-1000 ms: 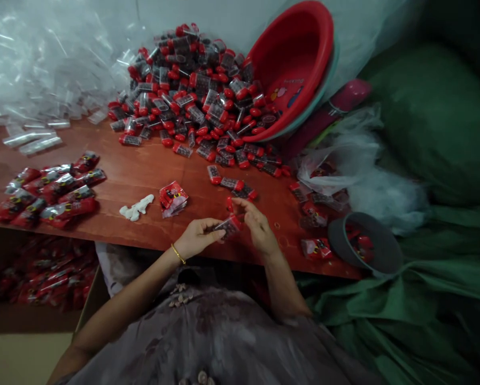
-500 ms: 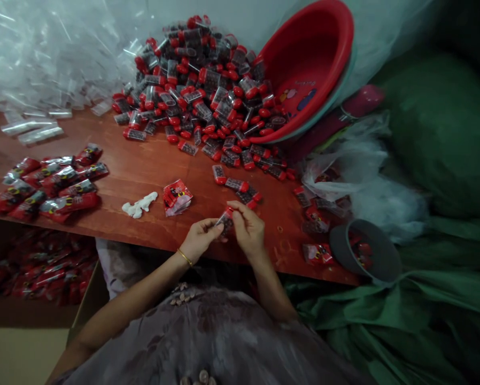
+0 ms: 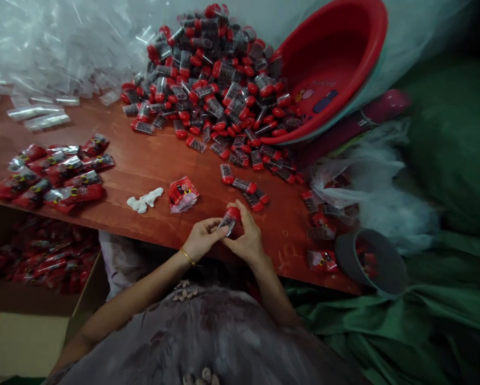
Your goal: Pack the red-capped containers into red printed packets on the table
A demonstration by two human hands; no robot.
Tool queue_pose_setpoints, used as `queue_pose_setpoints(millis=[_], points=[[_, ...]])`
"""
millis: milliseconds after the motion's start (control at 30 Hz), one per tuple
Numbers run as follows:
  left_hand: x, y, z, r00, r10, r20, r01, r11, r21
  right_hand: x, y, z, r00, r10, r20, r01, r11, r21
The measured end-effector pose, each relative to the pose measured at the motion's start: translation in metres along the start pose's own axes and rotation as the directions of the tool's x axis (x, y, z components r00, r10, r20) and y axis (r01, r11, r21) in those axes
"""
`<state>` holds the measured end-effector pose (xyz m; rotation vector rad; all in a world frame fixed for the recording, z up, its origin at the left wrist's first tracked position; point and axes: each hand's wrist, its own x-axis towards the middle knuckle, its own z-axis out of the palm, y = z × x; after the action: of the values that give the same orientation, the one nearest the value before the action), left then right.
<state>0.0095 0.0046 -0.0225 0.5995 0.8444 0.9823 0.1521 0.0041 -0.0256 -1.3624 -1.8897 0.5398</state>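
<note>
A small clear plastic container with a red cap and dark contents (image 3: 229,220) is between my two hands, above the table's front edge. My left hand (image 3: 201,239), with a yellow bangle at the wrist, pinches the clear body from the left, cap end pointing up and away. From the right, my right hand (image 3: 248,239) closes around it, fingers by the red cap and thumb near the lower end. Just beyond lie a few loose capped containers (image 3: 245,185). To the left, a small stack of red printed packets (image 3: 183,194) rests beside a white lump (image 3: 145,200).
A large heap of capped containers (image 3: 219,96) leans against a tilted red basin (image 3: 378,40). Filled red packets (image 3: 66,174) lie at left, above a box of more (image 3: 51,262). Clear sleeves (image 3: 47,117) pile up behind. A grey tub (image 3: 346,259) stands at right.
My right thumb has moved down from the cap to the container's lower end, and the container has turned a little. The whole view has shifted slightly.
</note>
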Motion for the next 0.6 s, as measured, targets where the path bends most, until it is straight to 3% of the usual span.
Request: queue_pose_setpoints(millis=[100, 200, 400, 600], points=[[0.001, 0.002, -0.001, 0.998, -0.002, 0.06, 0.0, 1.0, 0.028, 0.001, -0.001, -0.004, 1.0, -0.02, -0.001, 0.02, 0.999, 0.051], [0.002, 0.003, -0.002, 0.994, -0.001, 0.113, -0.007, 0.997, 0.078, 0.003, -0.003, -0.01, 0.997, -0.032, 0.071, 0.026, 0.996, 0.087], [0.002, 0.0, -0.005, 0.984, 0.027, 0.174, -0.057, 0.984, 0.17, 0.008, -0.006, -0.023, 0.975, -0.055, 0.217, 0.105, 0.969, -0.225], [0.002, -0.006, -0.007, 0.966, 0.091, 0.241, -0.155, 0.952, 0.264, 0.007, -0.001, -0.018, 0.976, -0.129, 0.174, 0.183, 0.922, -0.342]])
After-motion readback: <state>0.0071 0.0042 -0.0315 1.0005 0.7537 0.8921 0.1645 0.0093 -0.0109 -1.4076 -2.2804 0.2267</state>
